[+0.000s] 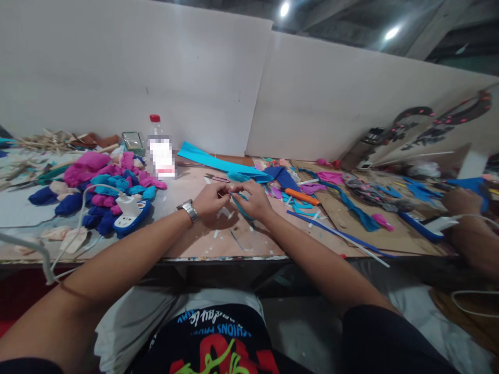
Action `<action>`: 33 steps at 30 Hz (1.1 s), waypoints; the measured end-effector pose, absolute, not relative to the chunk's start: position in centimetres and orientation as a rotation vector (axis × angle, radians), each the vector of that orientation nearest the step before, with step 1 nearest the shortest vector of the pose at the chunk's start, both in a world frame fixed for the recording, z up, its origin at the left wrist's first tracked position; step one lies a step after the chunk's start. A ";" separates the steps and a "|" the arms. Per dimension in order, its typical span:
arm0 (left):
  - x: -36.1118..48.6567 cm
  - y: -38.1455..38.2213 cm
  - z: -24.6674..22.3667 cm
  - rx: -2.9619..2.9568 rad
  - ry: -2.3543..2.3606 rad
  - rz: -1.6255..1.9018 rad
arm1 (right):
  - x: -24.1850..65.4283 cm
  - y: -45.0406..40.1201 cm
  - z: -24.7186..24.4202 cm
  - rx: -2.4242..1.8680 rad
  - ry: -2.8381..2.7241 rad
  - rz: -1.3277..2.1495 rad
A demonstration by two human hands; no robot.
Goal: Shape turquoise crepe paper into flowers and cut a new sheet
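My left hand [213, 201], with a metal watch at the wrist, is closed in a pinch over the table [195, 240]. My right hand [255, 200] is closed beside it, the fingertips of both nearly meeting. A teal piece of cloth [242, 205] shows under and between the right fingers. Whatever sits in the left fingertips is too small to make out. Just beyond the hands lie a bunched teal cloth [236, 176] and a long bright blue cloth strip [212, 161]. Small scissors [218, 178] rest behind my left hand.
At left are a heap of pink and blue cloth bundles [91, 169], a power strip [134, 221] with a cable, and a red-capped bottle [155, 118]. An orange cutter [302, 197] and scraps lie right. Another person's hand [462, 201] is at far right.
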State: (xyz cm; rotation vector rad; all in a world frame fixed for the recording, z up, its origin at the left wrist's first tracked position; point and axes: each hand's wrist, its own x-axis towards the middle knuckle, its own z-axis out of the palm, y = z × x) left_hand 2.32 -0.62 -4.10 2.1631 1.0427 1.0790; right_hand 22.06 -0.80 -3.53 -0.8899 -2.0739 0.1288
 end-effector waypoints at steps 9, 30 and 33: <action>2.1 -0.1 -4.2 2.116 0.955 1.116 | 22.0 -0.4 -3.6 -0.862 -2.091 0.132; 1.8 0.0 -4.2 2.133 0.961 1.098 | 21.7 0.0 -3.9 -0.846 -2.102 0.169; 1.8 0.0 -4.2 2.147 0.972 1.104 | 21.7 -0.1 -3.8 -0.841 -2.110 0.167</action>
